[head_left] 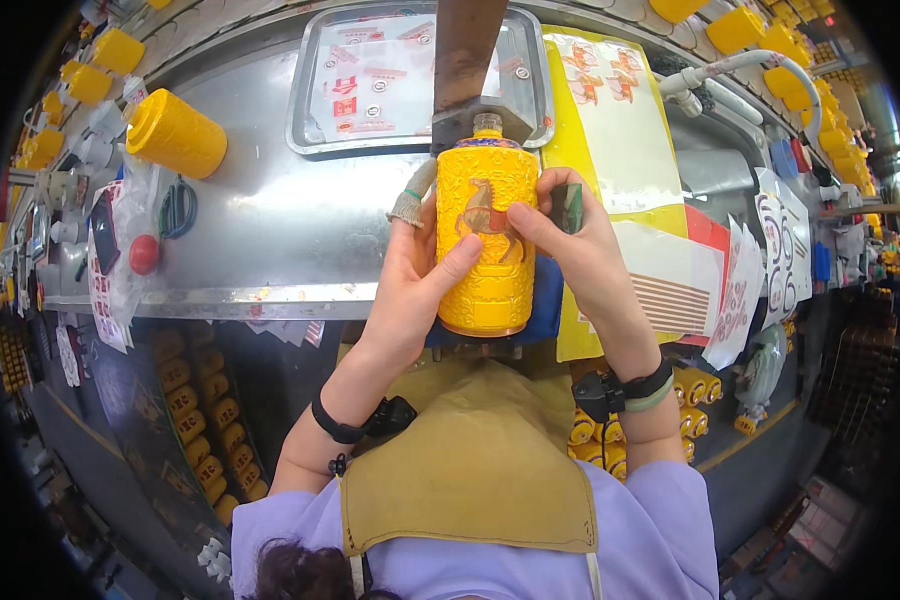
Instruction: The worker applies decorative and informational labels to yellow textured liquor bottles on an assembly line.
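Currently left hand (422,265) and right hand (572,235) grip yellow bottle (485,295) over near edge of surface (260,230); uneven pressure could shift horse decal (479,216) if unbonded (adhesion not discernible)

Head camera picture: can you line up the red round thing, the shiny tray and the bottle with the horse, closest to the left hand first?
1. Horse bottle: nearest, touching the left hand, just to its right.
2. Shiny tray: next, on the table beyond the hand.
3. Red round thing: farthest, way over on the left.
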